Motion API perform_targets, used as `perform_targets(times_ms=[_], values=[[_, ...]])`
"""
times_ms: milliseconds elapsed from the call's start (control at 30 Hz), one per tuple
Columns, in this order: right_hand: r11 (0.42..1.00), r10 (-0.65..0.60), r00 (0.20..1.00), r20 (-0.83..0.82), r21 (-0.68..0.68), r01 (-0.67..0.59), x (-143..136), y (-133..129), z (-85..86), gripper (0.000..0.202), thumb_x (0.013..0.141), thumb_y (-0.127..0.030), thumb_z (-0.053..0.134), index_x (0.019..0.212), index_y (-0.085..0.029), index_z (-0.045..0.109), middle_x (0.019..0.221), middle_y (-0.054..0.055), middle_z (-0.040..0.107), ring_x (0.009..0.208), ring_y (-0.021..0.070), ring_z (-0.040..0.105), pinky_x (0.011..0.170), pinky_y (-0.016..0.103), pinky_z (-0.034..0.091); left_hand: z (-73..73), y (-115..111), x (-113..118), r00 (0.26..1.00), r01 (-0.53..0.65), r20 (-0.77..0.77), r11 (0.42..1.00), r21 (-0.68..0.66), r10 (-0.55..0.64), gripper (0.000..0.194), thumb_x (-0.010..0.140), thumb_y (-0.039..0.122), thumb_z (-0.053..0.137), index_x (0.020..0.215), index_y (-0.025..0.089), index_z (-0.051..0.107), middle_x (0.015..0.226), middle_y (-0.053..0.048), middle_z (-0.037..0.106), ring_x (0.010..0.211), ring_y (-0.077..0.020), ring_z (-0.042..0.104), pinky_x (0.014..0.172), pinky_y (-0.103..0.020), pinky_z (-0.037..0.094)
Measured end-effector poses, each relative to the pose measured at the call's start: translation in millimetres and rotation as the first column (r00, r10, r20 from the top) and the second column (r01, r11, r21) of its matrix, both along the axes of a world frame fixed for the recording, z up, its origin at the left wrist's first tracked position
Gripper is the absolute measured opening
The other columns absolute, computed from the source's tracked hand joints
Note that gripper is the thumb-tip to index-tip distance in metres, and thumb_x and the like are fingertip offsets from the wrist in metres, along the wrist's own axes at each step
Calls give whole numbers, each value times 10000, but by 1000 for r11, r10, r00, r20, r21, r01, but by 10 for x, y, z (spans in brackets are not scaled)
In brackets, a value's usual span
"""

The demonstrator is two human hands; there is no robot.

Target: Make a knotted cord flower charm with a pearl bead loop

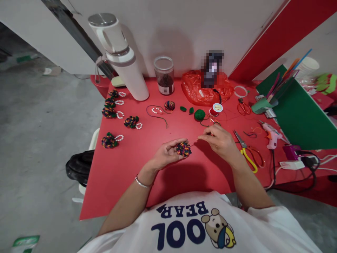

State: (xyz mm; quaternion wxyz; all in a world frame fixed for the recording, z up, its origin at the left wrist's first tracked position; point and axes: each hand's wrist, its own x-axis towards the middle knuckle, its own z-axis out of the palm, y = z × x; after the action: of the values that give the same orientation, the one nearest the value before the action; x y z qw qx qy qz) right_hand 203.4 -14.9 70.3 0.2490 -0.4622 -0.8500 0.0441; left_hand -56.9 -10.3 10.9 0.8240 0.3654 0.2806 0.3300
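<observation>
Head view: multicoloured yarn piece (183,149) is above the near half of the table (113,175), right of its middle. Left hand (164,154) cradles it, fingers closed around its side. Right hand (221,142) is just beside, thumb and fingertips pinched at what looks like a thin thread (194,143) running to the piece; whether a needle is also in the pinch cannot be told.

Risks (judged): a hard pull could snap the thread or pucker the loops; slack could let it knot. A loose left grip could let the piece twist. Loose strands around the spool (216,109) and small green yarn ball (199,115), beyond the right hand, could snag on its fingers. Yellow-handled scissors (249,158) lie with blades parted near the right forearm; an outward sweep could catch them.

Materials: piece is soft, nubbly, roughly round, dark with orange and pink flecks. Bead loops (119,138) near the left edge are pearly, smooth, each at a similar knotted rosette (108,141). Toward the far edge: glossy, crumpled red plastic bag (193,88); clear cylindrical jar (165,75), dark contents; tall matte white bottle (134,80). Toward the right edge: pink glue gun (272,135), hard-shelled, angular.
</observation>
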Motion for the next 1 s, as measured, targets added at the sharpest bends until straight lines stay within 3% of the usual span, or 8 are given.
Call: perform_targets(times_ms=[167,500,700,1000], values=[[997,67,996,-66,-31,-69,30,22,-38,340,1021,-156,444,962,-252,765,863,58,647,804,178,549,708,310,440,24,2,-41,998,68,-10,997,26,-67,634,702,159,881,1306,201,691,1288,-151,694,1027,-250,726,858,-339,603],[975,170,952,-254,-100,-200,-23,36,-109,300,1014,-172,493,970,-257,777,849,46,647,801,163,590,720,306,464,71,43,-113,973,232,-20,969,89,-231,621,741,144,851,1335,194,675,1348,-163,671,1137,-284,704,954,-377,582],[953,144,911,-386,-193,-232,-71,9,-245,259,990,-161,545,1002,-262,783,866,37,644,803,150,617,719,290,498,130,44,-126,965,259,20,963,74,-262,636,749,136,844,1356,164,655,1431,-188,604,1177,-276,681,937,-319,566],[928,118,898,-425,-275,-252,-120,-22,-300,284,961,-116,562,1024,-271,791,892,37,650,829,154,637,727,291,511,113,34,-126,964,264,20,964,16,-265,646,731,140,862,1344,181,664,1377,-177,648,1121,-258,701,936,-335,563]])
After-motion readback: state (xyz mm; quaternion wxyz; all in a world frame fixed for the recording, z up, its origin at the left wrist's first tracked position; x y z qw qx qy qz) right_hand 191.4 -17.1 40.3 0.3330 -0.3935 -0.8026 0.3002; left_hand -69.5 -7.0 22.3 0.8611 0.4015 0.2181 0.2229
